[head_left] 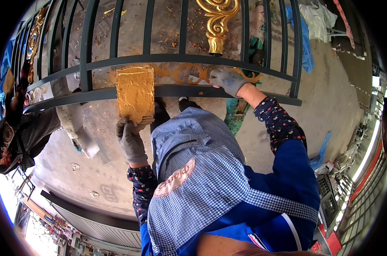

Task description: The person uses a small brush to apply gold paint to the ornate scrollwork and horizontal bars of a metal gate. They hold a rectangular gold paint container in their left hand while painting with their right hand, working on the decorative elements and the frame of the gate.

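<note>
One gold-smeared board (136, 93), left hand (131, 138) pinching it! Right hand (228, 81), fingers curled, at one scroll (184, 71); one lettered patch (175, 178) below.

Soft light, glare lower left — edges bent, corners black

Metal railing (180, 59), dark grey: laid across the upper part of the head view, a gold scroll strip (178, 72) set between its two nearest rails. Gold cast ornament (219, 25): fixed between bars beyond. Left hand (131, 138), grey-gloved: grips the near end of a rectangular board (136, 94) thickly smeared with gold paint. Right hand (228, 82), grey-gloved: fingers curled at the scroll strip's right part; contents, if any, not discernible. Checked apron (202, 187): worn over blue clothing. Green-stained support (235, 117): below the railing. Concrete floor (266, 158): marked with debris beyond the rails.
</note>
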{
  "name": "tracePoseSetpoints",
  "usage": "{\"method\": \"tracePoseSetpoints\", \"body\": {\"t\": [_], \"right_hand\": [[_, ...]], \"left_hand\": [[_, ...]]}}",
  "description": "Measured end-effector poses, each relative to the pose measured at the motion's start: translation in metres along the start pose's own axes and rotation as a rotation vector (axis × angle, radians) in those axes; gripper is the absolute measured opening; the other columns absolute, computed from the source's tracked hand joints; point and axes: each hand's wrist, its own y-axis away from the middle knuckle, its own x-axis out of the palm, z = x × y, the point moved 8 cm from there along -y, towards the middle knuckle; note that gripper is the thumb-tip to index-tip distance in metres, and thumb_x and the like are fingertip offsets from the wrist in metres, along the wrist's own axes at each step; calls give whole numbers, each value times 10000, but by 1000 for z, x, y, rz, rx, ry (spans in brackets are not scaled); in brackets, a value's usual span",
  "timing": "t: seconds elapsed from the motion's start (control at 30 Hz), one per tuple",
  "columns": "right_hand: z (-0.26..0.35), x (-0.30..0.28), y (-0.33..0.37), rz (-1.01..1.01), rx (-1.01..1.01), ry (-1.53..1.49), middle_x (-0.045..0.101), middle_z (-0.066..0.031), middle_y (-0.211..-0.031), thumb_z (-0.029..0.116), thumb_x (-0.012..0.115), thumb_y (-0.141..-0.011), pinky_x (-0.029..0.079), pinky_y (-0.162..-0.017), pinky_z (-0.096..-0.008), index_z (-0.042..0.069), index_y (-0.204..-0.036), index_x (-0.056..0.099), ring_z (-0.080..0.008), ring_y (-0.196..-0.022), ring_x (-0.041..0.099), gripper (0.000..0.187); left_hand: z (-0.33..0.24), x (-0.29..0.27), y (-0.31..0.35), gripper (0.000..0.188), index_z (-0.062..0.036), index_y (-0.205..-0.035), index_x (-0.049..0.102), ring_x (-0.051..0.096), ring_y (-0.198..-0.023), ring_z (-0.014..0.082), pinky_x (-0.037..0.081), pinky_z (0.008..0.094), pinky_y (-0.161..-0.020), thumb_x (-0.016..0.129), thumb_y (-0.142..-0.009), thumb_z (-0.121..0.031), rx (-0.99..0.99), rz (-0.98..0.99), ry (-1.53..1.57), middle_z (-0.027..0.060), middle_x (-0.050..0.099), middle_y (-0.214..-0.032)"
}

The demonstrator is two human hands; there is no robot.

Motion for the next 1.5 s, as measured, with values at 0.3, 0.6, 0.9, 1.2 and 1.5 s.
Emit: {"method": "tracePoseSetpoints", "body": {"t": [0.3,0.6,0.9,1.2,1.5], "right_hand": [[-25,-13,20,-2,64,113,590,-61,-1109,95,634,-789,515,-858,-363,152,-959,671,-233,-1032,609,183],[-36,9,43,-128,451,-161,577,-71,-1084,83,603,-810,511,-804,-405,134,-997,636,-278,-1000,615,197],[-38,1,60,-497,771,-408,608,-128,-1048,220,641,-823,516,-792,-450,105,-1076,620,-344,-970,622,279],[-23,5,82,-485,859,-322,630,-153,-1008,224,656,-830,519,-783,-454,89,-1037,631,-352,-928,634,249],[-43,23,100,-745,1159,-548,645,-123,-926,286,689,-802,509,-781,-447,86,-988,655,-320,-885,642,275]], "left_hand": [[-1,1,0,189,-17,-1066,654,597,-853,126,515,292,-844,570,-897,-4,11,-9,1,42,637,-914],[-5,10,-3,188,-24,-1063,651,594,-841,129,508,293,-841,568,-895,0,-2,9,-4,42,632,-901],[-13,27,-7,182,-23,-1059,647,589,-836,134,504,297,-842,576,-892,-7,6,35,-27,46,628,-885],[-13,30,-12,205,-46,-1111,636,578,-931,142,481,305,-891,590,-911,-53,-20,158,-67,48,630,-1039],[-27,54,-11,170,-41,-1078,642,577,-859,123,495,288,-858,592,-915,-33,-23,128,-105,37,627,-953]]}}
